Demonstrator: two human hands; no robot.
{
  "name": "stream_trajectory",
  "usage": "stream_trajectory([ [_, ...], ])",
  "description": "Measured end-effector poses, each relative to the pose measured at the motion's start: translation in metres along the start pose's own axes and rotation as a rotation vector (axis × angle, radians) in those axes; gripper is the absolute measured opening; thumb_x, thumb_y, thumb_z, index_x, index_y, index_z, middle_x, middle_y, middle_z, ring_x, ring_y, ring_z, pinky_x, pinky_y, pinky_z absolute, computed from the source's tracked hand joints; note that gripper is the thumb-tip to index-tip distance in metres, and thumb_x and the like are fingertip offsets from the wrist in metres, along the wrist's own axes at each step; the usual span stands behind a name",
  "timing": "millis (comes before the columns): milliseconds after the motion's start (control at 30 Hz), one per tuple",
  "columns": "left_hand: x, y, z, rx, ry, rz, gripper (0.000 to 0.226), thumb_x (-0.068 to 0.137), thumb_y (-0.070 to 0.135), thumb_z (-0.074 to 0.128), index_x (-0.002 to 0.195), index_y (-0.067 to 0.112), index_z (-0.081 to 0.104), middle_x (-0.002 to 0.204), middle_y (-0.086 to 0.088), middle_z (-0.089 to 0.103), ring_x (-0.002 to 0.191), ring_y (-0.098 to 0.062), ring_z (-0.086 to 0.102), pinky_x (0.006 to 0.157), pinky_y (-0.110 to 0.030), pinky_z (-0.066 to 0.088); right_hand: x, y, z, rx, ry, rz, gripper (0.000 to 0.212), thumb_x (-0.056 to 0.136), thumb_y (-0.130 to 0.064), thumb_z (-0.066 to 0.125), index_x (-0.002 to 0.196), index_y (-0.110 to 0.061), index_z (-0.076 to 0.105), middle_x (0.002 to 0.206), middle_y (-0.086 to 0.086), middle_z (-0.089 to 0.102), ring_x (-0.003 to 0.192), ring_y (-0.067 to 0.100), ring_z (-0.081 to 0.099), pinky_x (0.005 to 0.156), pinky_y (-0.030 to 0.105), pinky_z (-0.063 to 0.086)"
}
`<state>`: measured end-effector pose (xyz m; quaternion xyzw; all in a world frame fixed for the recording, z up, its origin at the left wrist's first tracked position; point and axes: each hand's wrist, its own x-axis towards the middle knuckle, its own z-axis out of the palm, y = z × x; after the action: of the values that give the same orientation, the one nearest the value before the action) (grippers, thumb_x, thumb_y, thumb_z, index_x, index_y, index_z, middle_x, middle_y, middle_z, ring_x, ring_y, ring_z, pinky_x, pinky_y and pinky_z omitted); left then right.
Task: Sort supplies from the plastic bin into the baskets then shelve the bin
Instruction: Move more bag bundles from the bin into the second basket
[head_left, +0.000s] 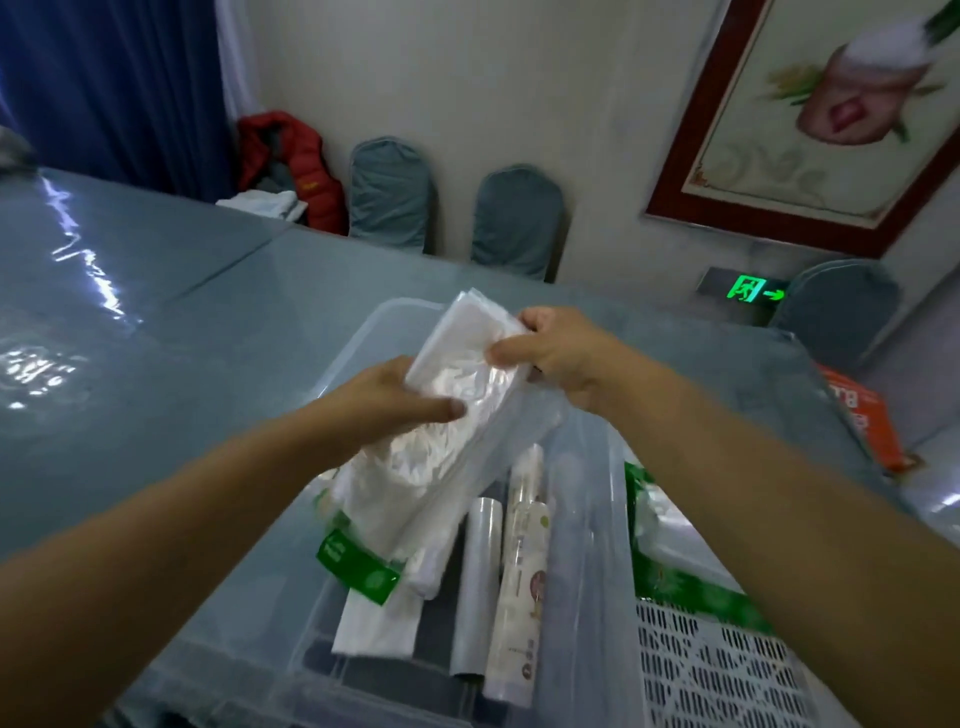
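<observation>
a white bag pack (457, 410) is gripped by both the left hand (384, 405) and right hand (561, 353) above the plastic bin (587, 519); the perforated basket (717, 670) lies below-right, nearer the right hand.

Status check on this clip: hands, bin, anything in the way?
Left hand and right hand both grip white bag pack above clear bin. Rolls remain inside. White basket beside bin. Nothing blocking.
</observation>
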<state>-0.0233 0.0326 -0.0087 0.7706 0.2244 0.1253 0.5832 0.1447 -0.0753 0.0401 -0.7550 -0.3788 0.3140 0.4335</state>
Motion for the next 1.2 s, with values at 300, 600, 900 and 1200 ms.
stream_trajectory([
  [300,0.034,0.053,0.050,-0.392,-0.055,0.006,0.013,0.074,0.017,0.070,0.080,0.007,0.066,0.058,-0.002,0.070,0.050,-0.012,0.065,0.044,-0.017,0.048,-0.046,0.007,-0.068,0.355,0.484,-0.129,0.028,0.082,-0.020,0.069,0.106,-0.012,0.056,0.086,-0.003,0.061,0.070,0.004,0.059,0.064,0.018,0.049],
  [600,0.082,0.111,0.155,-0.495,-0.051,-0.076,0.033,0.078,0.033,0.071,0.094,0.004,0.066,0.083,-0.005,0.071,0.072,-0.015,0.067,0.066,-0.024,0.054,-0.111,0.061,-0.117,-0.041,0.937,-0.331,0.011,0.082,-0.020,0.063,0.091,-0.023,0.057,0.092,-0.001,0.061,0.078,0.009,0.058,0.074,0.028,0.052],
  [900,0.100,0.149,0.326,-0.542,-0.187,-0.194,0.021,0.082,0.024,0.069,0.073,0.006,0.066,0.054,-0.001,0.070,0.047,-0.010,0.066,0.040,-0.018,0.047,-0.164,0.167,-0.225,0.511,0.897,0.145,0.042,0.080,-0.051,0.061,0.103,-0.015,0.056,0.097,0.001,0.066,0.083,0.013,0.060,0.070,0.028,0.045],
  [1200,0.107,0.112,0.530,-0.529,-0.232,-0.505,0.031,0.088,0.015,0.061,0.111,-0.005,0.059,0.106,-0.024,0.066,0.081,-0.032,0.067,0.062,-0.036,0.058,-0.243,0.319,-0.326,0.475,0.515,0.479,0.029,0.072,-0.028,0.076,0.096,-0.023,0.060,0.097,0.001,0.069,0.087,0.019,0.065,0.079,0.037,0.053],
])
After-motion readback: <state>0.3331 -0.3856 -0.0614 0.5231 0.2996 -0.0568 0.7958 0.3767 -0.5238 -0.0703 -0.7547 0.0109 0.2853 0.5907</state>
